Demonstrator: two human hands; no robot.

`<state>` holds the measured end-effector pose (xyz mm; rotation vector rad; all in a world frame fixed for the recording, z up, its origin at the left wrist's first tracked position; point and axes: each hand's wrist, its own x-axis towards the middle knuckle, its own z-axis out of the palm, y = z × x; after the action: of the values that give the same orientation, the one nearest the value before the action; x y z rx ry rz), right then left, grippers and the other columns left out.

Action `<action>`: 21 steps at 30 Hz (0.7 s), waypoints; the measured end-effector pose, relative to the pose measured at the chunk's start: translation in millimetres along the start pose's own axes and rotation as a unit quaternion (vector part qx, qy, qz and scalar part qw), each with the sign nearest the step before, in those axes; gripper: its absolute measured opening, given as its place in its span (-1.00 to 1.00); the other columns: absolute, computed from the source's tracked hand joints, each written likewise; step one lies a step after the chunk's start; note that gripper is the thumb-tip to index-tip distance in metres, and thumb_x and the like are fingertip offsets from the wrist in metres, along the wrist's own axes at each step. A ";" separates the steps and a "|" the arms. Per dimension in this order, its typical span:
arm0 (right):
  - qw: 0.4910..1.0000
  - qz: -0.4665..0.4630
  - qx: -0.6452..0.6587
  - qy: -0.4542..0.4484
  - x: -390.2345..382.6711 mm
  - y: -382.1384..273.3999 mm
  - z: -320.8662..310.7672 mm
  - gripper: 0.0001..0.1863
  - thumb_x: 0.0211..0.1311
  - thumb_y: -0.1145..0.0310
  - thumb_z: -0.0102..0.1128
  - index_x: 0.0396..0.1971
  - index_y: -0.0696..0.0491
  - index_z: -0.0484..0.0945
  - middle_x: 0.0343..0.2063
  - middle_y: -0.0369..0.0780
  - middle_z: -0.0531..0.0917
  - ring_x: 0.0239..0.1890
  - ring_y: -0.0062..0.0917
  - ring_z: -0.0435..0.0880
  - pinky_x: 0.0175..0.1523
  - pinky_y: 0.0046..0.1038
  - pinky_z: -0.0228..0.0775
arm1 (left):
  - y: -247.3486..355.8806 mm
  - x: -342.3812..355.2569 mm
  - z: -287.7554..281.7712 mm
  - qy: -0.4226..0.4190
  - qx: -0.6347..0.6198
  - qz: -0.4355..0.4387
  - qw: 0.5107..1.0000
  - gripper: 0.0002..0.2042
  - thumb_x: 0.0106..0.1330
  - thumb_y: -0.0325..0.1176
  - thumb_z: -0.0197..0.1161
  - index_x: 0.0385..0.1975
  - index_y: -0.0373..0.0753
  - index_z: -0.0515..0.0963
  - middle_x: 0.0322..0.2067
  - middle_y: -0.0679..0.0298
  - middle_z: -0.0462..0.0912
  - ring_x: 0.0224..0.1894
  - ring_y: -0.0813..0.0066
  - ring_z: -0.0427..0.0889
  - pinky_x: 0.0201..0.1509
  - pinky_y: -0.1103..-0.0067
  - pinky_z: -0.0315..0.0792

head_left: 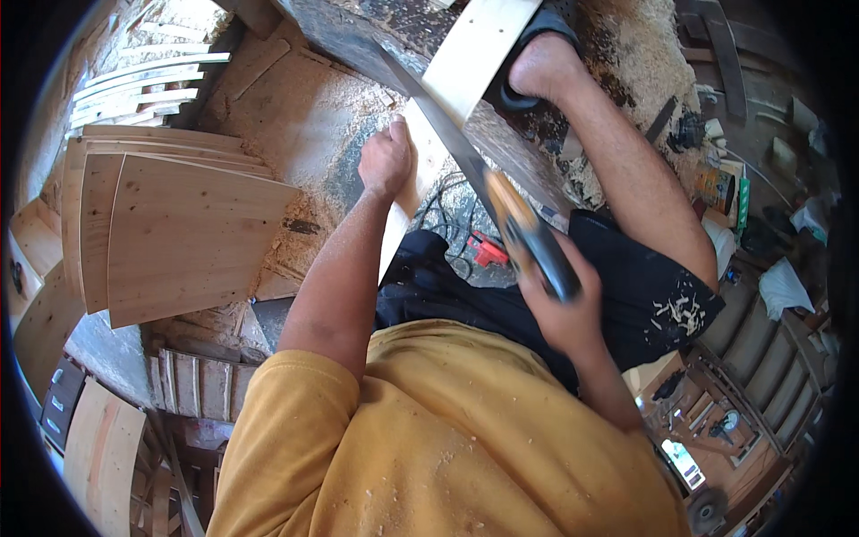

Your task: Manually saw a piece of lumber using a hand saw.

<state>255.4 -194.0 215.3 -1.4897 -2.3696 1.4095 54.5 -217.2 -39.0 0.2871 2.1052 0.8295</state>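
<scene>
A pale wooden board runs from my lap up over a dark, sawdust-strewn wooden bench. Around the board's left edge my left hand is closed, the thumb on top. My right hand grips the handle of a handsaw, a wood and black grip slightly blurred by motion. The saw's blade lies slantwise across the board, just beyond my left hand, its tip past the board's left edge. My foot in a dark sandal rests on or beside the board's far part; the exact contact is hard to see.
Several wide wooden panels lean in a stack at the left, with thin curved strips behind them. A red tool with a dark cord lies below the bench. At the lower right stands a wooden tray of tools. Sawdust covers the floor.
</scene>
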 end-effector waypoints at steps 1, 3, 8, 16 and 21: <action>1.000 -0.013 -0.011 0.007 -29.2 -2.4 -14.4 -0.45 -0.01 0.56 0.22 0.09 0.22 0.42 -0.36 -0.13 0.65 -0.37 -0.59 0.63 -0.20 -0.54 0.45 | -2.9 3.1 0.4 0.002 0.005 0.004 1.000 -0.39 0.36 0.14 -0.25 -0.17 -0.26 0.62 -0.16 -0.17 0.60 0.00 -0.15 0.53 0.14 0.19 0.32; 0.999 -0.030 -0.006 -0.025 -82.5 2.7 -35.8 -0.41 -0.01 0.58 0.19 0.13 0.23 0.38 -0.21 -0.09 0.66 -0.24 -0.54 0.68 -0.09 -0.51 0.47 | -15.0 -3.9 -14.9 0.017 0.020 -0.007 1.000 -0.39 0.36 0.14 -0.25 -0.17 -0.26 0.62 -0.16 -0.17 0.60 0.01 -0.15 0.53 0.14 0.19 0.33; 1.000 -0.012 -0.017 -0.004 -33.0 -6.6 -13.4 -0.45 0.01 0.57 0.20 0.11 0.22 0.40 -0.29 -0.05 0.65 -0.28 -0.50 0.68 -0.15 -0.48 0.47 | -1.6 -9.3 -11.8 0.004 0.008 -0.004 1.000 -0.40 0.36 0.15 -0.25 -0.15 -0.23 0.62 -0.15 -0.13 0.61 0.01 -0.15 0.53 0.14 0.21 0.33; 1.000 0.001 0.007 -0.030 52.2 -38.7 17.7 -0.56 -0.01 0.54 0.24 -0.04 0.23 0.46 -0.51 -0.18 0.57 -0.44 -0.61 0.53 -0.26 -0.50 0.43 | -2.3 -3.7 -9.8 0.008 0.002 0.007 1.000 -0.37 0.36 0.17 -0.24 -0.19 -0.27 0.63 -0.17 -0.18 0.60 -0.02 -0.16 0.54 0.13 0.20 0.34; 1.000 -0.016 0.006 -0.002 -20.1 -11.6 -5.0 -0.47 -0.03 0.56 0.26 0.05 0.24 0.43 -0.36 -0.10 0.65 -0.31 -0.61 0.64 -0.19 -0.53 0.45 | -2.9 -2.6 -12.9 0.019 -0.004 0.014 1.000 -0.39 0.36 0.16 -0.21 -0.23 -0.27 0.64 -0.23 -0.16 0.62 -0.05 -0.14 0.57 0.11 0.22 0.36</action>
<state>260.3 -206.8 234.6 -1.4420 -2.3703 1.4196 46.4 -226.5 -33.7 0.2980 2.1375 0.8660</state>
